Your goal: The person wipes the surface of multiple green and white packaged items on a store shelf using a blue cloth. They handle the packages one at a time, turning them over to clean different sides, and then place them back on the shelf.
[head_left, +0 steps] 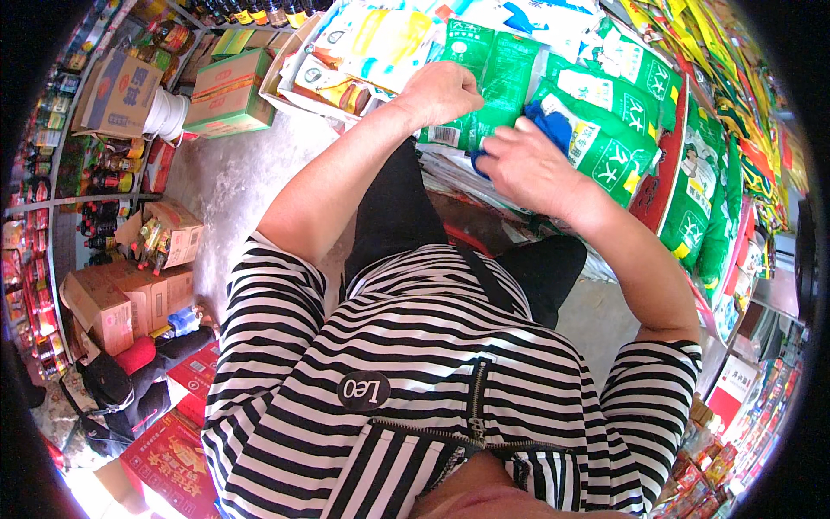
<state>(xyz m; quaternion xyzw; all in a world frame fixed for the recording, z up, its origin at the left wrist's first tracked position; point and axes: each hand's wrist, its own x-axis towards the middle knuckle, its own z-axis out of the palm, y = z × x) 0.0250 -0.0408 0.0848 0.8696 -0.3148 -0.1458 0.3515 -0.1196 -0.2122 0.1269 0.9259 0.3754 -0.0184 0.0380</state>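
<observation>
My left hand (444, 94) is curled over the left side of a green plastic bag (509, 74), gripping it; its fingertips are partly hidden. In my right hand (528, 162) is a bunched blue cloth (551, 126), held against the lower right part of that bag. Just to the right lie several more green printed bags (616, 146) with white and yellow panels, stacked flat. Behind and left of the held bag are white and yellow packets (382, 45) in an open carton (275, 94).
Cartons (227, 91) and a white spool (167, 113) stand on the concrete floor (240, 175) at left. Shelves of bottles (104, 181) line that side. Open cardboard boxes (123, 298) sit lower left. More green bags (697, 188) and hanging yellow packets (713, 58) are at right.
</observation>
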